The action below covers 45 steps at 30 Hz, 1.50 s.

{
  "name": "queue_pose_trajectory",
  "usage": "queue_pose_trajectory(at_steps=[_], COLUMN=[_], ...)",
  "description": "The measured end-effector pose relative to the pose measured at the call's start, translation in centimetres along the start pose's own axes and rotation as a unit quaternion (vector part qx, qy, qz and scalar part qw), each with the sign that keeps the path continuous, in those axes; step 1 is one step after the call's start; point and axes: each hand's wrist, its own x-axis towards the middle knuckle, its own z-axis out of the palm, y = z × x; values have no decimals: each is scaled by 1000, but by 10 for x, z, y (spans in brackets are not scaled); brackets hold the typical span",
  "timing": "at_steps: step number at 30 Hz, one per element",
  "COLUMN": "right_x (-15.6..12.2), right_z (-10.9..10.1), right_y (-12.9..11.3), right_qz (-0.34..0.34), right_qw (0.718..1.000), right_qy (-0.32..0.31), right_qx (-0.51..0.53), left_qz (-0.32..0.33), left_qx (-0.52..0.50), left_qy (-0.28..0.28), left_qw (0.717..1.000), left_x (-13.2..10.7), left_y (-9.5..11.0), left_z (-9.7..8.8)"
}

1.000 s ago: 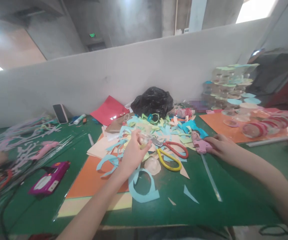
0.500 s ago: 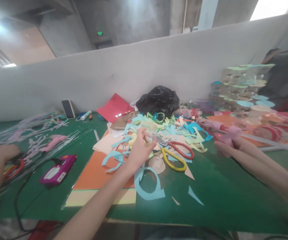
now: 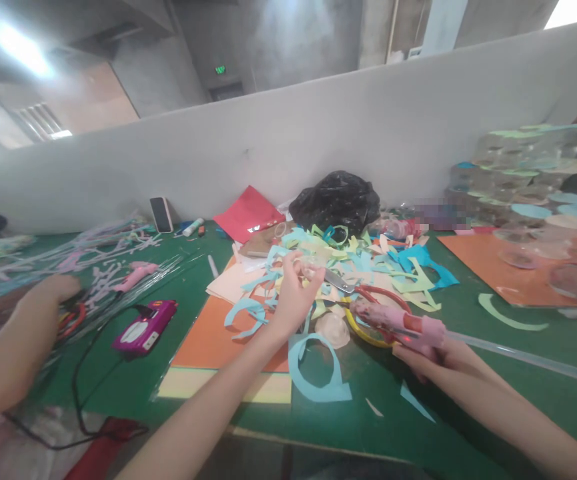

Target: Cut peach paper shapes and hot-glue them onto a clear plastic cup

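My right hand (image 3: 431,353) is wrapped round a pink hot glue gun (image 3: 408,327), its nozzle pointing left and a long clear glue stick (image 3: 528,360) sticking out behind. Over the heap of paper scraps (image 3: 413,277), my left hand (image 3: 298,287) is closed in a pinch; what sits between the fingertips is too small and blurred to name. Scissors (image 3: 341,283) with red and yellow handles lie just right of that hand, partly hidden by the glue gun. Below are a pale, see-through round piece (image 3: 333,330) and a blue paper ring (image 3: 295,367).
At left, a co-worker's hand (image 3: 58,293) holds scissors with orange handles (image 3: 75,320). A purple box (image 3: 145,327) with a black cable and another pink glue gun (image 3: 138,275) lie nearby. Behind are a black plastic bag (image 3: 335,200) and, at right, stacked clear cups (image 3: 523,173).
My right hand has brought the glue gun leftward, from the orange sheet at right to over the scissors. My left hand keeps its pinch over the scraps. The view has shifted slightly.
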Motion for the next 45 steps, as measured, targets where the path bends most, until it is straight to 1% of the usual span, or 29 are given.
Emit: queue_pose_trajectory(at_steps=[3,8,13,18,23,27,29,32,35,41,43,45], right_x=[-1,1,5,8,14,17,15,11,10,11,10,9], right_z=[4,8,8,9,8,9,10,12,13,11,10,10], right_y=[-3,-5,-2,-3,-4,-3,-5,-11,-13,-5,-3,-3], right_qz=[7,-27,-34,-37,-84,-88,-90,-89,-89,-80,-79,-73], right_qw=[999,995,989,988,983,980,980,984,984,986,989,994], right_qy=[-41,-94,-130,-139,-149,-169,-165,-138,-136,-140,-123,-85], right_qx=[16,35,57,57,61,64,70,74,69,45,32,12], left_qz=[5,16,17,9,10,6,7,10,12,8,8,9], left_qx=[0,7,13,19,14,22,30,35,44,49,53,55], left_qy=[-9,-20,-22,-21,-32,-30,-29,-30,-33,-41,-41,-42], left_qw=[1000,1000,1000,1000,999,999,999,999,998,998,998,998], left_x=[0,1,1,1,0,-1,-1,0,0,0,0,0], left_y=[-2,-7,-9,-8,-7,-8,-8,-9,-10,-11,-11,-12], left_z=[1,1,0,0,0,1,1,0,0,0,0,0])
